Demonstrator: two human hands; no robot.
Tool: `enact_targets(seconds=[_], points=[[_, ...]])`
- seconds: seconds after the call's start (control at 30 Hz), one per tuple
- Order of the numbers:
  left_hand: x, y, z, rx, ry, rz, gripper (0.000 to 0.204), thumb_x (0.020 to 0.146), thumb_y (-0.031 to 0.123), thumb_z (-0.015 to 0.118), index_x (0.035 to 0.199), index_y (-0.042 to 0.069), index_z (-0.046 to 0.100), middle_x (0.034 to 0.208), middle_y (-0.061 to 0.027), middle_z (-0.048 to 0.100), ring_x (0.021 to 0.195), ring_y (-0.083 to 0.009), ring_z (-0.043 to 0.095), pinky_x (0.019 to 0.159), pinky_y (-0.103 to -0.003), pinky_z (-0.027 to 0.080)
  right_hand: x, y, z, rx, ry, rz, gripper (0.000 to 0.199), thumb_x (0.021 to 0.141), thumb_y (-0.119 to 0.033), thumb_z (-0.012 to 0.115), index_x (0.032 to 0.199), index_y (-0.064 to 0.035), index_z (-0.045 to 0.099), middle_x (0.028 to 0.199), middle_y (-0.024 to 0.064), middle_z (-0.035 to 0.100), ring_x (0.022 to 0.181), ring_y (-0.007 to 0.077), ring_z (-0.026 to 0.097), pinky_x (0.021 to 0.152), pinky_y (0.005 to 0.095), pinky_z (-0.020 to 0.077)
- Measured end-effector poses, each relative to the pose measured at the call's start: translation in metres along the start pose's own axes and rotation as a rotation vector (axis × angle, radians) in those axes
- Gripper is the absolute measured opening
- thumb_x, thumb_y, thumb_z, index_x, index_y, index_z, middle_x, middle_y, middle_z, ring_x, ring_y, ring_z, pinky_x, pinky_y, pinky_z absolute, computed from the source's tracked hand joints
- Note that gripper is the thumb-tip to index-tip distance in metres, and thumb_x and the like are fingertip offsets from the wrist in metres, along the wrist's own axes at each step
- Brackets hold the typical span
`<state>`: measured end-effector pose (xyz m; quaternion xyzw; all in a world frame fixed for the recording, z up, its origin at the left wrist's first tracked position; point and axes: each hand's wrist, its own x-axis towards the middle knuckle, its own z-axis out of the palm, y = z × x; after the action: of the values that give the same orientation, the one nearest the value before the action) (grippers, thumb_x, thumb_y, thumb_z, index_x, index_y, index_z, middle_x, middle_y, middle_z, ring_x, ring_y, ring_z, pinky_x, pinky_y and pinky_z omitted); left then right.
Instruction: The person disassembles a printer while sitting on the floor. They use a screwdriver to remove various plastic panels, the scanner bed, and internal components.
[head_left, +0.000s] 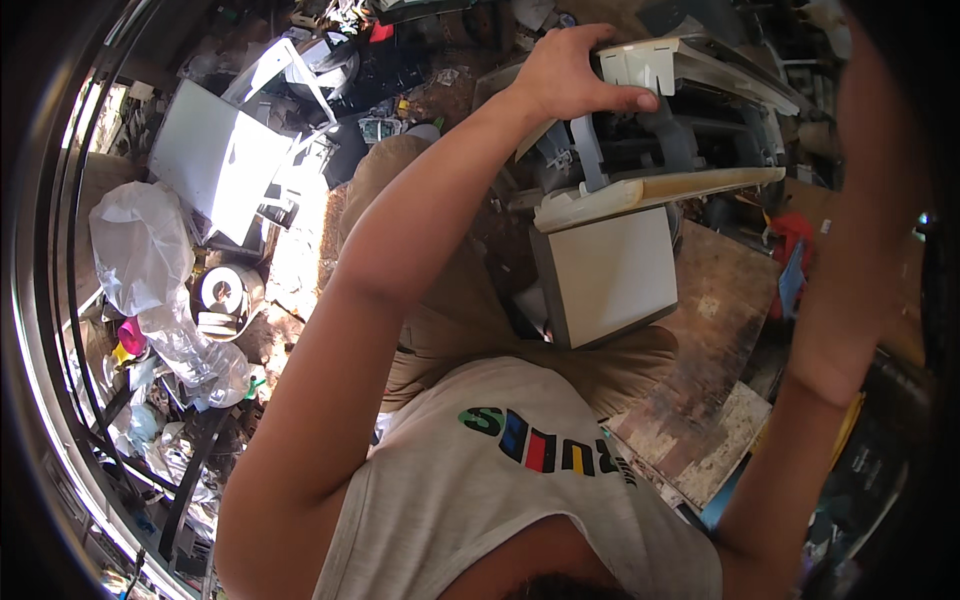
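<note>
My left hand [572, 72] grips the near left corner of a cream plastic machine casing [660, 187], perhaps a printer's. The thumb presses on its top edge and the fingers reach over the far side. The casing is tilted, with its dark inside and grey plastic arms [588, 150] showing. Just below it, by my legs, rests a box-like part [612, 275] with a pale flat face and a dark rim. My right forearm [862, 230] is raised at the right side, blurred, and runs up into the dark rim of the picture. The right hand itself is out of sight.
A stained wooden board [705, 310] lies right of my legs. To the left are a white panel [215, 160], a clear plastic bag [142, 245] and a tape-like roll [222, 290]. Mixed scrap lies around me. Dark curved bars [68, 200] run down the far left.
</note>
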<state>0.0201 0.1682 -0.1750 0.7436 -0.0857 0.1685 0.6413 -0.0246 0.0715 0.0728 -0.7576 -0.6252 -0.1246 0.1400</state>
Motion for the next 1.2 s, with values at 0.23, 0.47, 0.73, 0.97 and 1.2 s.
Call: enact_targets(seconds=[0.23,0.47,0.73,0.97,1.2], points=[[-0.004,-0.010,-0.005,0.070,0.071,0.000,0.092,0.053,0.071,0.082,0.113,0.002,0.071,0.100,-0.0184,0.074,0.096,-0.0330,0.071,0.090,-0.041,0.054,-0.157,0.015,0.057,-0.015,0.076,0.621,0.039,0.093,-0.028,0.071,0.123,-0.0043,0.065,0.124,0.0156,0.065,0.119,0.0312,0.060,0.103,0.0387,0.0443],[-0.010,-0.007,-0.004,0.059,0.050,-0.021,0.092,0.054,0.068,0.083,0.115,0.001,0.070,0.101,-0.0202,0.073,0.097,-0.0341,0.071,0.089,-0.040,0.054,-0.141,0.053,0.073,-0.112,-0.223,0.797,0.053,0.082,-0.037,0.077,0.121,-0.0022,0.066,0.121,0.0178,0.065,0.111,0.0353,0.063,0.095,0.0414,0.0492],[-0.009,-0.020,-0.020,-0.424,-0.120,-0.033,0.087,0.061,0.061,0.086,0.114,-0.004,0.063,0.095,-0.0022,0.062,0.088,-0.0106,0.056,0.078,-0.028,0.048,-0.120,0.072,0.080,-0.203,-0.482,0.971,0.047,0.080,-0.038,0.074,0.119,-0.0130,0.069,0.104,0.0154,0.072,0.103,0.0349,0.067,0.088,0.0465,0.0534],[-0.011,-0.035,-0.008,-0.040,0.114,0.204,0.102,0.068,0.082,0.067,0.125,-0.003,0.061,0.095,-0.0164,0.072,0.088,-0.0266,0.071,0.082,-0.038,0.054,-0.146,0.087,0.097,-0.106,-0.346,0.934,0.044,0.083,-0.039,0.070,0.121,-0.0160,0.067,0.098,0.0175,0.071,0.095,0.0365,0.067,0.085,0.0446,0.0521],[-0.013,-0.032,0.001,-0.067,0.183,0.265,0.109,0.071,0.092,0.051,0.123,-0.004,0.058,0.097,-0.0175,0.070,0.093,-0.0261,0.069,0.083,-0.037,0.053,-0.135,0.085,0.095,-0.087,-0.403,0.891,0.041,0.083,-0.038,0.072,0.118,-0.0166,0.070,0.098,0.0149,0.073,0.096,0.0358,0.067,0.086,0.0444,0.0531]])
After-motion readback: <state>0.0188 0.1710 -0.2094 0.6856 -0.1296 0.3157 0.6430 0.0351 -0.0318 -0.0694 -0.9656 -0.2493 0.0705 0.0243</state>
